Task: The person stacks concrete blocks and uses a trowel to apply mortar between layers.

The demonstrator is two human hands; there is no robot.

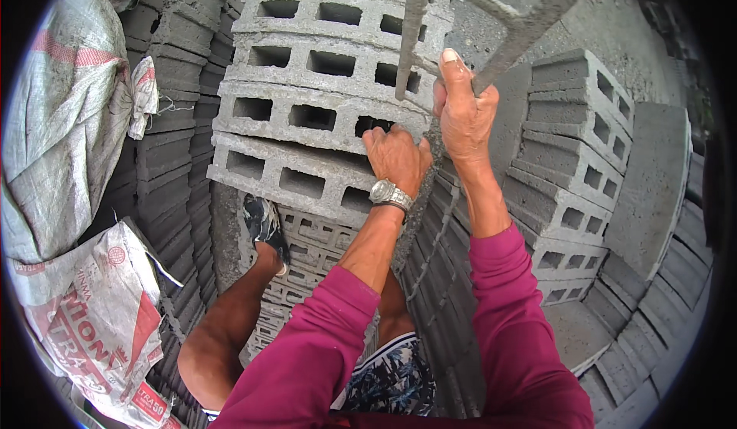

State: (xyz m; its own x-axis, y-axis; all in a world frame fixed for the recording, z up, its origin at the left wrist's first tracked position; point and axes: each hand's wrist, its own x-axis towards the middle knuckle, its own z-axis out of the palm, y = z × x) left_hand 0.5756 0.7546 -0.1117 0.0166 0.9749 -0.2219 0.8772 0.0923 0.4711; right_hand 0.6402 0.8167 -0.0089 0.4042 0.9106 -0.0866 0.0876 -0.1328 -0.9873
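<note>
A row of grey concrete hollow blocks (330,85) runs away from me in the middle. My left hand (398,160), with a metal watch on its wrist, grips the right end of one hollow block (345,124), its fingertips in the end cavity. A dark gap separates that block from the nearest hollow block (259,179), which sits slightly askew. To the right, my right hand (466,114) is closed round the lower end of a bar on a rough, cement-caked metal frame (530,26), thumb pointing up. What the frame's other end meets is out of view.
More stacked blocks (568,164) stand at the right beside a flat slab (652,191). Tall stacks (173,107) line the left. Woven sacks (69,130) and a printed bag (100,314) lie at far left. My foot (265,226) rests near the lower blocks (303,233).
</note>
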